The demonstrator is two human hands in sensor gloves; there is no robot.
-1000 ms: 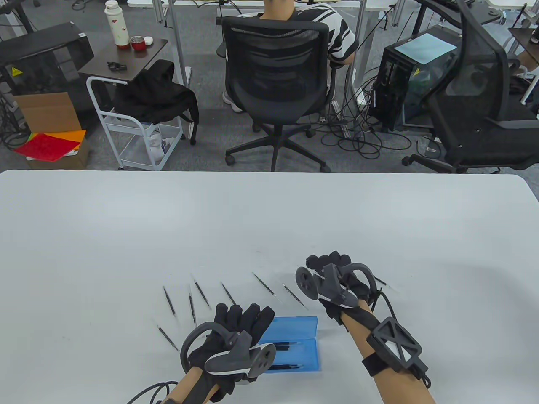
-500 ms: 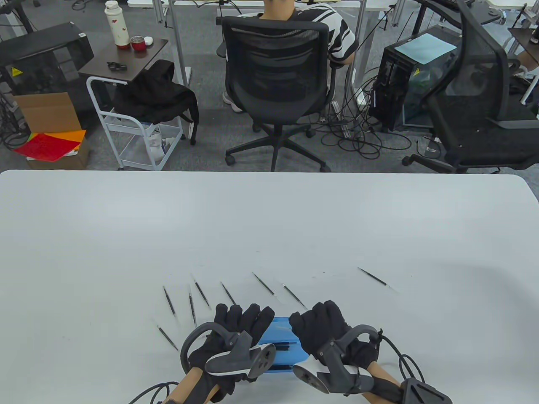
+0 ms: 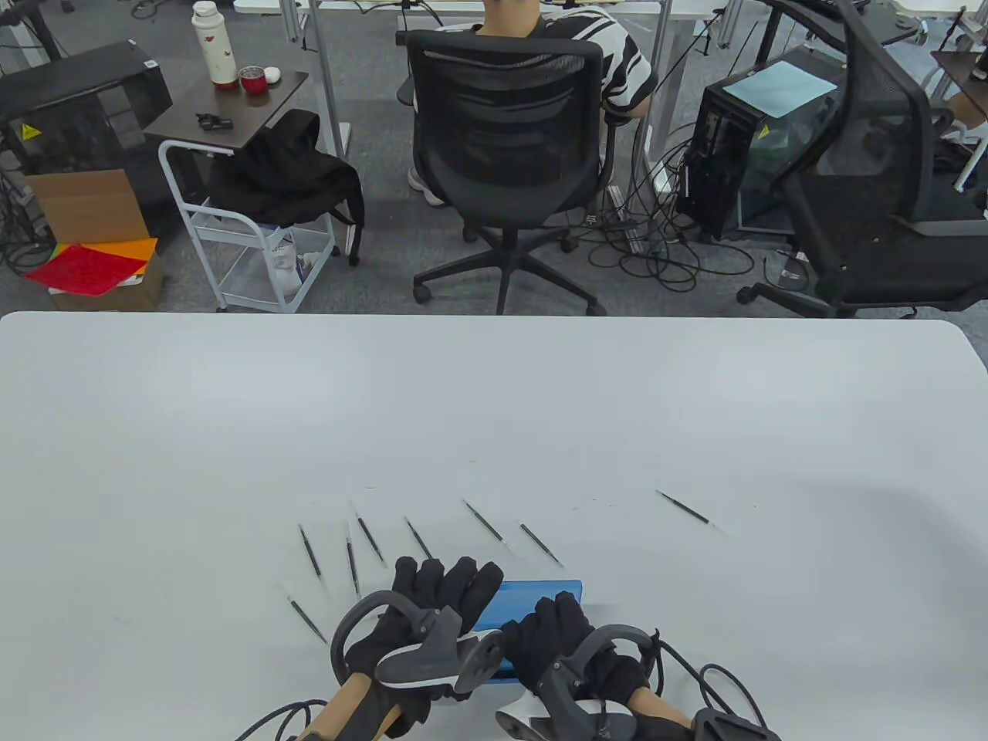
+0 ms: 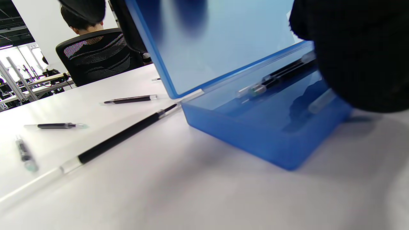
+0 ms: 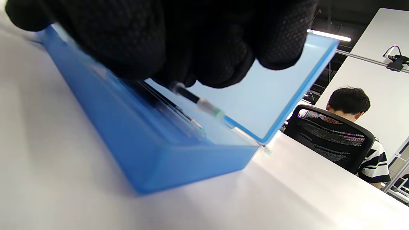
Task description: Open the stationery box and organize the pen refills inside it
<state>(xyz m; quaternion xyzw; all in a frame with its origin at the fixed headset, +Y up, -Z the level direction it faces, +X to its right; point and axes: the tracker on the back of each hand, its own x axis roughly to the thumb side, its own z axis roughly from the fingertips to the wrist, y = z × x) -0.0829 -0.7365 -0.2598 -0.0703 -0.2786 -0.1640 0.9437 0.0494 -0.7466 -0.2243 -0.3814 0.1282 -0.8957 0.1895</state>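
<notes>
A blue stationery box [image 3: 532, 598] sits open at the table's [image 3: 494, 417] near edge as the right hand [image 3: 552, 637] pinches a pen refill [image 5: 198, 100] over it; the left hand [image 3: 440, 590], fingers straight, steadies the lid, loose refills [image 3: 370, 539] beyond.

White table [image 3: 494, 401], blue box [image 3: 540, 596], scattered refills [image 3: 485, 523]

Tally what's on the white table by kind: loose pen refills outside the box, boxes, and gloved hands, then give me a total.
Thin black pen refills lying loose on the table: 8
Translucent blue plastic stationery box, lid open: 1
Black-gloved hands, left hand and right hand: 2
Total: 11
</notes>
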